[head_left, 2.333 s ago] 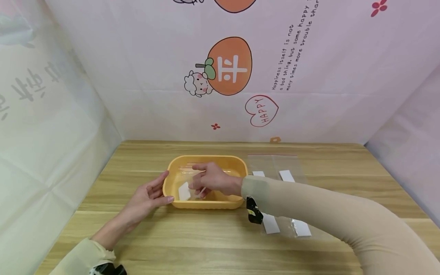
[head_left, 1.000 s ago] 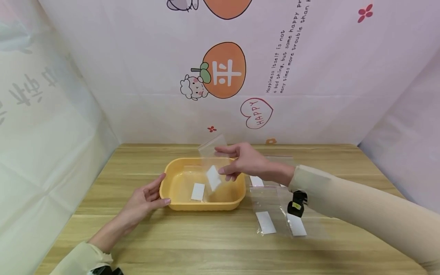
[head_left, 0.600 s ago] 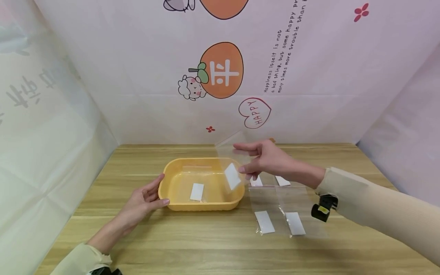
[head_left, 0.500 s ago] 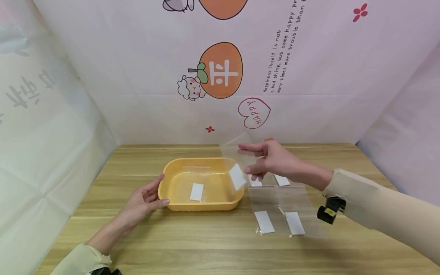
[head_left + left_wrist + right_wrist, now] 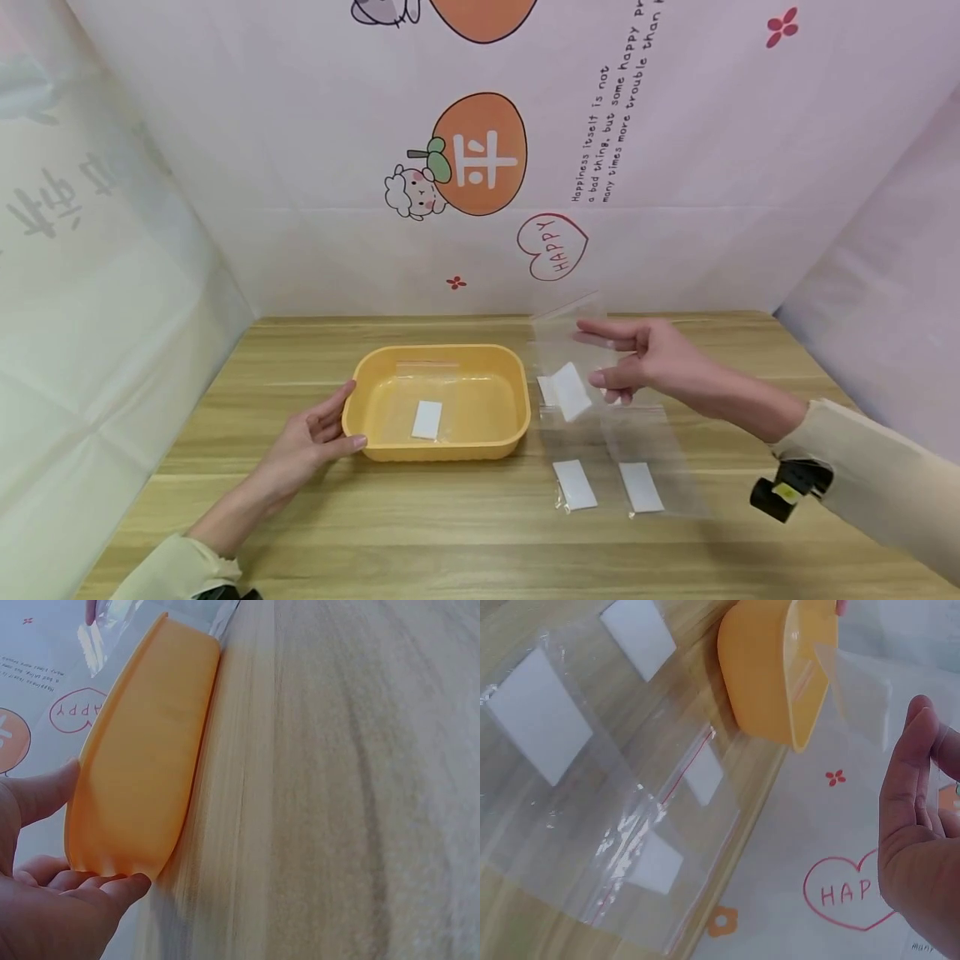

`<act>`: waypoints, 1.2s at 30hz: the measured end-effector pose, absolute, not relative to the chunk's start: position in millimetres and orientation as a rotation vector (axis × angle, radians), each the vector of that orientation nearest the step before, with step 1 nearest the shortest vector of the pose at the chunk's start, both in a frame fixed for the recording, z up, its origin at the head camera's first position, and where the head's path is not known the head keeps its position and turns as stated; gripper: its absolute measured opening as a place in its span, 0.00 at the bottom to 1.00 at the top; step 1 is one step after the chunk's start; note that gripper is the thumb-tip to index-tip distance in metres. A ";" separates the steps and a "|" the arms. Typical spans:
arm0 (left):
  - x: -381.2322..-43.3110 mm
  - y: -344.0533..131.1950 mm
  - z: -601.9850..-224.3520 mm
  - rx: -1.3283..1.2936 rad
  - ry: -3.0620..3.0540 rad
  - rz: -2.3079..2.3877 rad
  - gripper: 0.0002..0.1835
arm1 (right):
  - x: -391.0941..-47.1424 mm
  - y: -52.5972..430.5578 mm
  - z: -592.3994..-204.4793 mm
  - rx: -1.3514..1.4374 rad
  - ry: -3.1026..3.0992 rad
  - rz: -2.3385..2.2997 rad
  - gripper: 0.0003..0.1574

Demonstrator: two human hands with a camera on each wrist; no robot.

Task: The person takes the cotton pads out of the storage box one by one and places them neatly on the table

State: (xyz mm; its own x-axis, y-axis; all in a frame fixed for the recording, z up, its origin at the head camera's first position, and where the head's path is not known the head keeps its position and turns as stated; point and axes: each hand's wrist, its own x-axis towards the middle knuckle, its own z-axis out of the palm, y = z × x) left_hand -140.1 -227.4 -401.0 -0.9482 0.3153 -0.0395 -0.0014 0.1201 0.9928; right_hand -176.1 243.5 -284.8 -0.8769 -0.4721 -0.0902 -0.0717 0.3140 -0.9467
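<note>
A yellow plastic tray (image 5: 438, 452) stands on the table, and my left hand (image 5: 303, 446) grips its left end. The thumb lies on the rim while the fingers curl against the end wall, as the left wrist view shows. One clear zip bag with a white card (image 5: 427, 419) inside lies flat in the tray. My right hand (image 5: 678, 371) pinches another clear zip bag (image 5: 570, 392), also with a white card, between thumb and fingers. That bag hangs tilted to the right of the tray, overlapping bags on the table in the head view.
Right of the tray, zip bags with white cards lie in rows on the wooden table (image 5: 450, 517). The front row has a left bag (image 5: 575, 485) and a right bag (image 5: 641, 487); the back row is partly hidden. A printed curtain (image 5: 337, 250) stands behind.
My right hand has come up out of the tray with a zip bag and carried it right, over the laid-out bags. My left hand keeps its grip on the tray.
</note>
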 end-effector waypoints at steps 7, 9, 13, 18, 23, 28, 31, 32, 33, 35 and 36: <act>-141.1 -228.0 -402.8 0.307 2.171 1.897 0.50 | -163.6 276.8 -293.9 -0.447 2.263 -1.602 0.53; -141.3 -227.8 -403.6 0.300 2.173 1.898 0.50 | -159.1 289.2 -298.5 -0.429 2.267 -1.587 0.52; -140.9 -227.6 -404.6 0.294 2.164 1.897 0.51 | -149.5 315.9 -311.3 -0.392 2.285 -1.530 0.50; -140.6 -227.6 -404.0 0.298 2.168 1.899 0.50 | -141.3 349.7 -329.5 -0.338 2.260 -1.531 0.48; -140.0 -228.2 -403.0 0.312 2.177 1.897 0.50 | -135.6 380.3 -350.8 -0.352 2.162 -1.573 0.41; -140.1 -228.0 -403.5 0.294 2.175 1.893 0.51 | -128.3 399.5 -368.2 -0.323 2.043 -1.588 0.39; -140.0 -228.0 -403.0 0.296 2.177 1.888 0.51 | -126.2 407.8 -375.2 -0.307 2.007 -1.579 0.39; -140.2 -227.9 -403.0 0.292 2.179 1.888 0.51 | -125.8 410.5 -376.8 -0.295 2.004 -1.573 0.39; -140.3 -227.8 -402.7 0.296 2.181 1.886 0.51 | -125.5 413.2 -378.6 -0.305 2.002 -1.569 0.39; -139.7 -227.8 -402.1 0.302 2.182 1.886 0.50 | -125.2 418.3 -381.1 -0.323 2.008 -1.554 0.39; -139.4 -227.8 -402.0 0.297 2.183 1.885 0.50 | -124.9 420.9 -382.3 -0.340 2.019 -1.540 0.40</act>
State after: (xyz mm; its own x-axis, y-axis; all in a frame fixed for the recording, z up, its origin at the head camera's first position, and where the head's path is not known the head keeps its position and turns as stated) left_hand -139.4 -227.8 -402.0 -0.9503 0.3075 -0.0491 -0.0038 0.1463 0.9892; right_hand -124.9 420.9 -382.3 -0.8045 -0.5210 -0.2852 0.1371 0.3043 -0.9427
